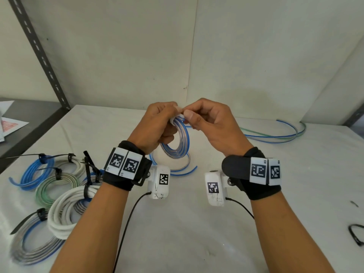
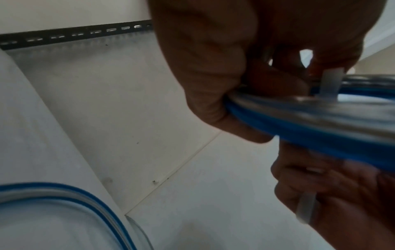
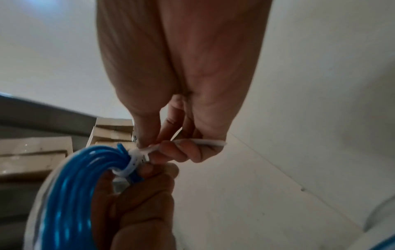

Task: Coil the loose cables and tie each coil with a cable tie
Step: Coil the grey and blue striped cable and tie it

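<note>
Above the middle of the white table [image 1: 197, 223] I hold up a coil of blue and clear cable [image 1: 180, 142]. My left hand [image 1: 157, 123] grips the coil [image 2: 310, 121] at its top. A white cable tie [image 3: 132, 163] is looped round the bundle there. My right hand [image 1: 208, 121] pinches the tie's tail [image 3: 205, 142] between thumb and fingers, close to the tie's head. In the right wrist view the blue coil [image 3: 74, 186] hangs below the left hand's fingers [image 3: 141, 203].
Several coils tied with black cable ties [image 1: 57, 186] lie at the left. A loose blue and clear cable [image 1: 275, 134] lies at the back right, another loose cable [image 1: 177, 170] under the hands. A black tie [image 1: 356, 233] lies at the right edge. A slotted metal upright [image 1: 39, 52] stands at the left.
</note>
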The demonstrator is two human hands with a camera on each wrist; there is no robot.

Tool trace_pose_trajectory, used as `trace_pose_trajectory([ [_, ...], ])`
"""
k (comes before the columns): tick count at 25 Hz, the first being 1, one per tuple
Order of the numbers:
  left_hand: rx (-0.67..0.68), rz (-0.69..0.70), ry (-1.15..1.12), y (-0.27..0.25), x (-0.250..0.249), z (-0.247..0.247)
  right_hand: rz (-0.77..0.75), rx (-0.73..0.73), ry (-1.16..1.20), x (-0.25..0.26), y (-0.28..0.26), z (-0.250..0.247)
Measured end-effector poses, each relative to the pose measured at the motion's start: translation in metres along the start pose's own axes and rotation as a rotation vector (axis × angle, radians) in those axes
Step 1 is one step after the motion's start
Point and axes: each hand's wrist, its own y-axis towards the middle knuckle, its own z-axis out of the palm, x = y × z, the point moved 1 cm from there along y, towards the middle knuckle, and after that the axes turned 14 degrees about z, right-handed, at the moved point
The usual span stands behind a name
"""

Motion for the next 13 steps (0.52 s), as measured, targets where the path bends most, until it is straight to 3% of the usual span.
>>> trace_pose_trajectory([
  [3, -0.031, -0.051, -0.127, -0.002, -0.004, 0.003, 0.011, 0.047, 0.078, 0.005, -0.003, 0.004],
  [7, -0.047, -0.019, -0.202, -0.003, -0.008, 0.002, 0.049, 0.044, 0.098, 0.008, -0.004, 0.014],
  [13, -0.030, -0.066, -0.209, -0.003, -0.003, -0.005, 0.067, 0.001, 0.135, 0.015, -0.008, 0.022],
])
